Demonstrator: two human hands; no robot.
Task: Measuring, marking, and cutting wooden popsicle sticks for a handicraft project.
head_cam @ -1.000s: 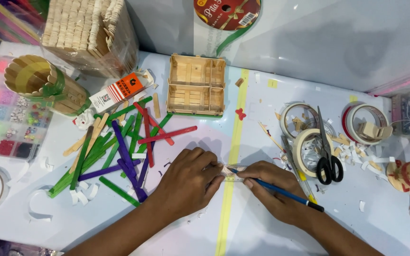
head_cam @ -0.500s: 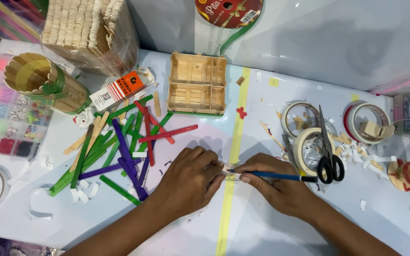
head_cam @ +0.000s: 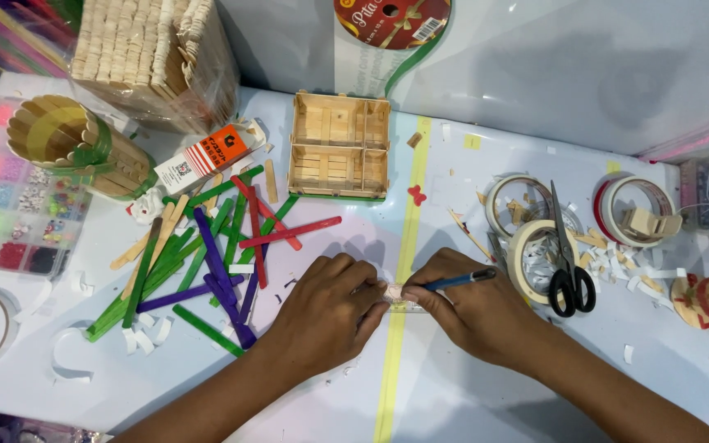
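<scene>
On the yellow tape line (head_cam: 393, 361) at the middle of the table, my left hand (head_cam: 327, 310) presses a small wooden craft piece (head_cam: 394, 294) flat, fingers curled over its end. My right hand (head_cam: 473, 316) grips a blue pencil (head_cam: 451, 282), tip touching that piece. Coloured craft sticks (head_cam: 207, 254) lie scattered just left; black-handled scissors (head_cam: 566, 254) rest on tape rolls (head_cam: 527, 246) to the right.

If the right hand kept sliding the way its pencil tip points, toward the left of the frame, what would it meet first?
Almost at once, the small pale wooden piece it presses with the blue pencil. Just beyond are the left hand's fingertips on the same piece. The right hand has no free run; depth seems level on the table.
</scene>
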